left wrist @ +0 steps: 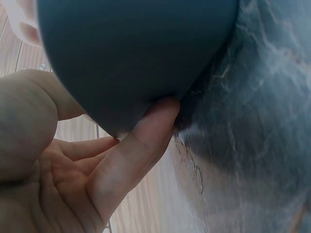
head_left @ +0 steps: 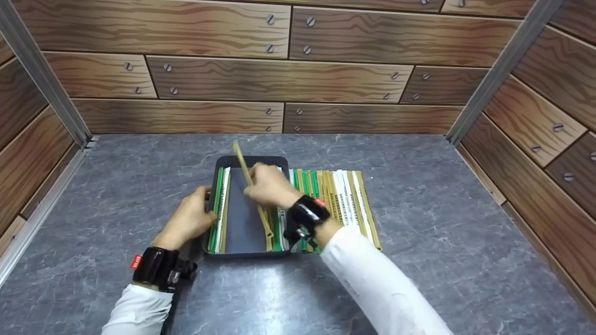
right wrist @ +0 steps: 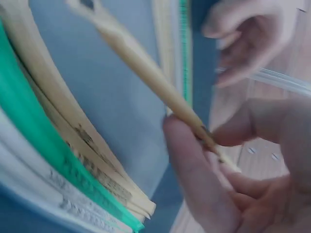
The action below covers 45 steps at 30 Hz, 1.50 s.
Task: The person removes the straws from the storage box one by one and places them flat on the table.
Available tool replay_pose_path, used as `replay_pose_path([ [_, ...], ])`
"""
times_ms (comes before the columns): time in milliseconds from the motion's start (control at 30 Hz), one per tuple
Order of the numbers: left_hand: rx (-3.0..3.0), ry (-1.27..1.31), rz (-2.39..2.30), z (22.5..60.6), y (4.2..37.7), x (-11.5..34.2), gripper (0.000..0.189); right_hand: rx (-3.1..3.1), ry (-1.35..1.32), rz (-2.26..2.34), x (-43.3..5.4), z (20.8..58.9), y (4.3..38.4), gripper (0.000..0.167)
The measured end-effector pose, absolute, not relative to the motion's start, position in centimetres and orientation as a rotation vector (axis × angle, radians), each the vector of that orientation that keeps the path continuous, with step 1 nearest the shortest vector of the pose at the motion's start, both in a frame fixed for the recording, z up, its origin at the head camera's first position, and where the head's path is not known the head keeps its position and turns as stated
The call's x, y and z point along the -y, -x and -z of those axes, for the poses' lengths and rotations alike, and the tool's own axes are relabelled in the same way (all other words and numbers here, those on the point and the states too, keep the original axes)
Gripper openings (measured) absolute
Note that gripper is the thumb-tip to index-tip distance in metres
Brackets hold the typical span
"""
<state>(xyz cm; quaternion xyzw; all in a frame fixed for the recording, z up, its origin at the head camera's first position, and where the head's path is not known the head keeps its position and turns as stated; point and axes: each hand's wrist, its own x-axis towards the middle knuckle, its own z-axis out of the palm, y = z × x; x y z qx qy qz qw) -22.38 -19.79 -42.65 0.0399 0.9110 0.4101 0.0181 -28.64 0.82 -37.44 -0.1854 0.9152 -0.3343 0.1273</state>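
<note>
My right hand (head_left: 270,186) pinches a long thin tan strip (head_left: 241,158) between thumb and fingers. It holds the strip slanted above the dark grey tray (head_left: 247,255). A small hole shows at the strip's near end; its far end sticks out past the tray's back rim. Like strips, green, white and tan, lie lengthwise along the tray's left side (head_left: 220,209), others along its right side, partly covered by my right hand. My left hand (head_left: 188,216) grips the tray's left wall, with fingers on the outer side in the left wrist view.
Against the tray's right side lies a row of green, tan and white strips (head_left: 347,195) with dark print on them, partly under my right forearm. The grey marbled tabletop (head_left: 433,223) surrounds everything. Wood-patterned walls (head_left: 223,79) stand at the back and both sides.
</note>
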Motion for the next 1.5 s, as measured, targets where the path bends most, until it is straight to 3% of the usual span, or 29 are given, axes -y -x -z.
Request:
replay_pose_path([
  [100,-2.853,-0.141,-1.264,42.8,22.3,19.7,0.069,-2.613,0.511,1.231,-2.9,36.2,28.1,0.034],
  [467,-2.842,-0.149,-1.254,42.7,22.3,19.7,0.069,-2.570,0.320,1.630,-13.4,34.2,29.0,0.036],
  [900,-2.836,-0.136,-1.252,42.6,22.3,19.7,0.071,-2.617,0.041,1.448,-24.9,37.1,30.1,0.042],
  [1167,-2.893,-0.178,-1.239,42.9,22.3,19.7,0.067,-2.630,-0.102,1.335,-28.1,40.1,30.1,0.041],
  [1500,-2.859,-0.159,-1.274,42.9,22.2,19.7,0.069,-2.621,-0.106,1.236,-28.2,42.4,29.8,0.028],
])
